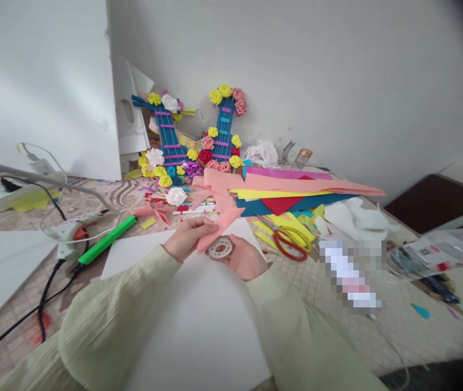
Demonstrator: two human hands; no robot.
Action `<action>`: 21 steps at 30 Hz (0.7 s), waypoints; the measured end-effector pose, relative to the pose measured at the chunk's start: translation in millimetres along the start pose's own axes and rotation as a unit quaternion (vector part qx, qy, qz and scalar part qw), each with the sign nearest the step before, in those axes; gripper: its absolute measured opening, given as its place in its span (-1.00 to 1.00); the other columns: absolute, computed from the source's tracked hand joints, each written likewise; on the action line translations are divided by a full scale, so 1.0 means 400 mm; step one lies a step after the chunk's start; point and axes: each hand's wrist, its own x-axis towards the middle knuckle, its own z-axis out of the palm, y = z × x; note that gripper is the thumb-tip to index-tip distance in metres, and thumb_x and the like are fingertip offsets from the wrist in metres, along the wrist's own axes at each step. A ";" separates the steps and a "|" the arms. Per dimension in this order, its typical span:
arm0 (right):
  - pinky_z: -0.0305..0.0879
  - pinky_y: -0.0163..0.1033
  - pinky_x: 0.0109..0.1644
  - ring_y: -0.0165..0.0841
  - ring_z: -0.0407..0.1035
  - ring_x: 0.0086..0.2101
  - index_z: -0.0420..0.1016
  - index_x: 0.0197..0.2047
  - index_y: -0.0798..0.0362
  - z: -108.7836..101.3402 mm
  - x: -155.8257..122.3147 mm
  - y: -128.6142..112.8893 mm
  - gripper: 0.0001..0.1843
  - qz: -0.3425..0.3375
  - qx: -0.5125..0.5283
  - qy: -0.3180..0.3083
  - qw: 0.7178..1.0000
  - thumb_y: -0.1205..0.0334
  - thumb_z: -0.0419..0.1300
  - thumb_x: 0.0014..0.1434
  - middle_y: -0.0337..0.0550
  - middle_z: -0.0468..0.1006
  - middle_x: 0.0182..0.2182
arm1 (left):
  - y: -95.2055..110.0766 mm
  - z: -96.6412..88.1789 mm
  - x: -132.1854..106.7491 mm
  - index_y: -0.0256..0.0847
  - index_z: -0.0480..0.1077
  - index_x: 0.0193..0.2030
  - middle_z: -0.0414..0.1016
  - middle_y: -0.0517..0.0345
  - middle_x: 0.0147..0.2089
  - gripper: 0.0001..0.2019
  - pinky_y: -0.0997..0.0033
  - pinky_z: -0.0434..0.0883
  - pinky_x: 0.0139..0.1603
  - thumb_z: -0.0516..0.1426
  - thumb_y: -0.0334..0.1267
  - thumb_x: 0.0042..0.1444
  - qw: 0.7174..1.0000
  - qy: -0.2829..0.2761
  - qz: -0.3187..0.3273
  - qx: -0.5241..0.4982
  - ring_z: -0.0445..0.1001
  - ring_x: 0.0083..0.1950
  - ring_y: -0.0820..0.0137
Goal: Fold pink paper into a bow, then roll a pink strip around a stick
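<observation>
My left hand [190, 236] pinches a folded piece of pink crepe paper [223, 224] between thumb and fingers, over a white sheet [198, 326]. In my right hand [248, 257] is a round whitish spool [220, 248] with a ring of holes around its centre, held right beside the lower end of the paper. Some fingers of the right hand are hidden behind the spool. Just beyond both hands lies more pink crepe paper [219, 190]. To the right, scissors [290, 243] with red and yellow handles rest on yellow paper strips.
Two blue paper shapes decorated with paper flowers [223, 127] lean on the wall. Stacked coloured paper [296, 187] spreads at the back right. On the left are a glue gun [68, 236], a bright green stick [109, 240] and black cables [46, 298]. A pixelated object [353, 277] lies right.
</observation>
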 end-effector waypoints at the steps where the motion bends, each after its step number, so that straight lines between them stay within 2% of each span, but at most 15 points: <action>1: 0.25 -0.21 -0.19 -0.37 0.38 -0.35 0.44 -0.35 0.13 -0.002 0.000 0.001 -0.80 -0.015 -0.021 -0.009 1.000 0.18 0.17 -0.04 -0.16 0.51 -0.42 | -0.001 -0.001 0.001 -0.32 0.36 -0.53 0.39 0.24 -0.61 -0.77 0.59 0.23 -0.59 0.27 -0.23 -0.30 1.000 0.000 0.002 0.004 0.31 -0.61 0.57; 4: 0.25 -0.27 -0.30 -0.41 0.37 -0.45 0.47 -0.37 0.16 -0.008 0.003 -0.002 -0.77 -0.052 -0.064 -0.013 0.996 0.17 0.20 -0.07 -0.17 0.50 -0.49 | -0.004 -0.004 0.002 -0.32 0.37 -0.53 0.41 0.24 -0.59 -0.77 0.60 0.21 -0.58 0.27 -0.22 -0.29 1.000 -0.002 0.014 0.021 0.31 -0.59 0.57; 8: 0.27 -0.23 -0.36 -0.40 0.34 -0.51 0.48 -0.46 0.17 -0.010 0.008 -0.008 -0.71 -0.001 -0.025 0.026 0.999 0.08 0.14 -0.05 -0.18 0.48 -0.56 | -0.005 -0.005 0.000 -0.32 0.37 -0.51 0.45 0.20 -0.54 -0.78 0.58 0.23 -0.55 0.26 -0.23 -0.26 0.998 -0.022 0.023 0.047 0.34 -0.55 0.54; 11: 0.29 -0.22 -0.37 -0.41 0.33 -0.52 0.47 -0.54 0.17 -0.010 0.008 -0.010 -0.76 0.010 -0.017 0.049 0.999 0.18 0.10 -0.02 -0.17 0.47 -0.58 | -0.001 -0.004 -0.003 -0.31 0.37 -0.50 0.44 0.21 -0.55 -0.80 0.57 0.25 -0.52 0.24 -0.22 -0.22 0.996 -0.041 0.039 0.074 0.36 -0.54 0.52; 14: 0.30 -0.25 -0.38 -0.42 0.33 -0.52 0.48 -0.51 0.17 -0.012 0.004 -0.011 -0.80 0.002 -0.015 0.023 1.000 0.30 0.05 -0.05 -0.17 0.48 -0.56 | 0.003 -0.004 -0.004 -0.30 0.36 -0.51 0.41 0.26 -0.58 -0.82 0.60 0.23 -0.54 0.23 -0.23 -0.19 0.993 -0.040 0.057 0.097 0.34 -0.55 0.56; 17: 0.30 -0.27 -0.40 -0.42 0.32 -0.54 0.47 -0.50 0.21 -0.012 0.001 -0.015 -0.77 0.022 -0.010 -0.015 1.000 0.33 0.00 -0.09 -0.15 0.46 -0.59 | 0.003 -0.003 -0.005 -0.30 0.36 -0.49 0.42 0.25 -0.59 -0.83 0.60 0.23 -0.55 0.22 -0.24 -0.17 0.992 -0.049 0.059 0.104 0.34 -0.56 0.56; 21: 0.29 -0.16 -0.22 -0.32 0.38 -0.41 0.44 -0.51 0.18 -0.004 -0.003 -0.015 -0.80 0.024 0.005 -0.044 0.999 0.30 0.01 -0.10 -0.13 0.48 -0.52 | 0.001 -0.006 -0.004 -0.30 0.35 -0.47 0.45 0.19 -0.55 -0.82 0.54 0.29 -0.49 0.20 -0.22 -0.14 0.991 -0.071 0.050 0.098 0.38 -0.52 0.49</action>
